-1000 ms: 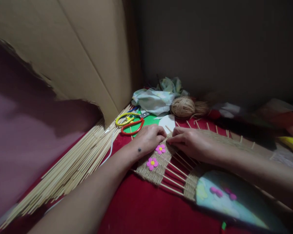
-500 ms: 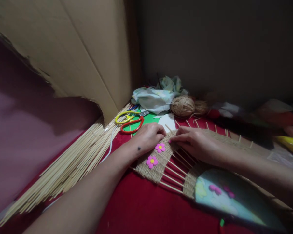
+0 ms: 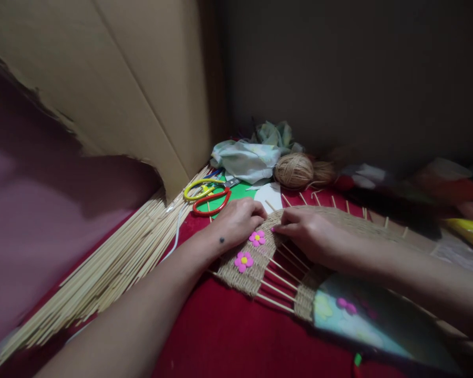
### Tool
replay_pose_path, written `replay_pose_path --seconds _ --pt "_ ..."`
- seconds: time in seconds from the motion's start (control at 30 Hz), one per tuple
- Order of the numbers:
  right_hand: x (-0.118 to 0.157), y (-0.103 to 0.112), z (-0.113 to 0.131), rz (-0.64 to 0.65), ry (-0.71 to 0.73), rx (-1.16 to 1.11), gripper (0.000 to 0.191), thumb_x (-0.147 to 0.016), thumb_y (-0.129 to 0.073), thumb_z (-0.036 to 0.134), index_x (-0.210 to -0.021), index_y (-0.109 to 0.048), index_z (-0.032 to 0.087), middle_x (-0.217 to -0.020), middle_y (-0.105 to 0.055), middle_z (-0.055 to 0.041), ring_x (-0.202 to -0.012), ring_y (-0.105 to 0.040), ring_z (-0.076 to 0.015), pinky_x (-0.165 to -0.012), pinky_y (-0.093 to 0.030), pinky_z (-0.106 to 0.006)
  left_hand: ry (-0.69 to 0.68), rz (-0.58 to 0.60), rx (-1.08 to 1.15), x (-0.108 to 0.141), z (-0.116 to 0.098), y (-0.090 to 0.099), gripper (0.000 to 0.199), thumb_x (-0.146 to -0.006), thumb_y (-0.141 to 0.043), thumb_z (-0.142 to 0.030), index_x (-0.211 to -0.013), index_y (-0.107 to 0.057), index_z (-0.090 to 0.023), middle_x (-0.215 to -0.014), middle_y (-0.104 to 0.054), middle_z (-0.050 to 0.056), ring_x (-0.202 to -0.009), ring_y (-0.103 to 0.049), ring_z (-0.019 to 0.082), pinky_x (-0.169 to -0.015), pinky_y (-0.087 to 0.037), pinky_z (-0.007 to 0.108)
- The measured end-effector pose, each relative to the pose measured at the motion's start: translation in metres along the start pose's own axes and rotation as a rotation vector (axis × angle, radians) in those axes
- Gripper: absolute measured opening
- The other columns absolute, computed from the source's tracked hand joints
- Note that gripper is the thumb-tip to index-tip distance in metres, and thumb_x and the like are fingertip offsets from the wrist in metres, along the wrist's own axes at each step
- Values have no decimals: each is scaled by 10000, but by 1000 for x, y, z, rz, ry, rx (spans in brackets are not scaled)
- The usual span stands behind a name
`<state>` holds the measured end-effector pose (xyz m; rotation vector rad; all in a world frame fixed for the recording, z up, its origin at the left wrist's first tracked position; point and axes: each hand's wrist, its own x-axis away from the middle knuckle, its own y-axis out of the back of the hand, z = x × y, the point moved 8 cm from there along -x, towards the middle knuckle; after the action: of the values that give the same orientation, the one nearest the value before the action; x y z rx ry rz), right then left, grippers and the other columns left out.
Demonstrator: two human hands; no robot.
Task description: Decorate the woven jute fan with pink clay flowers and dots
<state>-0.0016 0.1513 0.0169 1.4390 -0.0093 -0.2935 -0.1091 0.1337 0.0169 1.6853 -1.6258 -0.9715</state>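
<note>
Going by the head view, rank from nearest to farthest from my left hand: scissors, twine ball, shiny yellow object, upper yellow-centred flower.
1. Upper yellow-centred flower: beside your left hand.
2. Scissors: beyond the hand, left.
3. Twine ball: farther back, right.
4. Shiny yellow object: far right.
</note>
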Motion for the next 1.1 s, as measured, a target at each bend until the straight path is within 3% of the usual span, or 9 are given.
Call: replay_pose_path --seconds 0.4,0.73,0.83,0.97,1.1 --pt "0 10 5 -39 -20 -49 314 -882 -427 106 -969 -720 175 -822 -622 -86 -710 -576 -171 -640 -445 -285 21 5 -19 2 0 1 198 -791 -524 -183 -847 -712 -210 -876 -689 39 -810 -588 183 -728 -422 299" --pt "-11 35 -7 -42 -134 -68 244 -803 -558 64 -916 -744 174 -826 -677 -65 -711 -637 -158 -638 -472 -245 -21 7 -3 3 -2 2 215 -794 -510 -174 -873 -705 -216 -885 -683 25 -822 -594 176 -722 -428 290" --pt "-8 48 -11 -67 -139 -75 190 -769 -590 59 -818 -741 165 -776 -675 -50 -693 -629 -151 -624 -463 -238 0 1 -3 2 -1 4 209 -786 -516 -170 -860 -708 -210 -891 -687 29 -837 -596 180 -749 -433 298" --pt "11 48 -8 111 -166 -221 158 -752 -602 77 -719 -702 194 -696 -666 5 -614 -599 -113 -559 -439 -211 22 10 -1 0 -1 3 208 -771 -523 -152 -850 -708 -204 -905 -694 43 -842 -603 182 -749 -434 295" --pt "41 49 8 311 -213 -287 155 -782 -600 123 -750 -707 230 -731 -655 22 -631 -583 -113 -546 -420 -221 31 6 -18 -1 1 3 203 -769 -519 -164 -835 -704 -216 -909 -698 48 -824 -609 188 -728 -434 303"
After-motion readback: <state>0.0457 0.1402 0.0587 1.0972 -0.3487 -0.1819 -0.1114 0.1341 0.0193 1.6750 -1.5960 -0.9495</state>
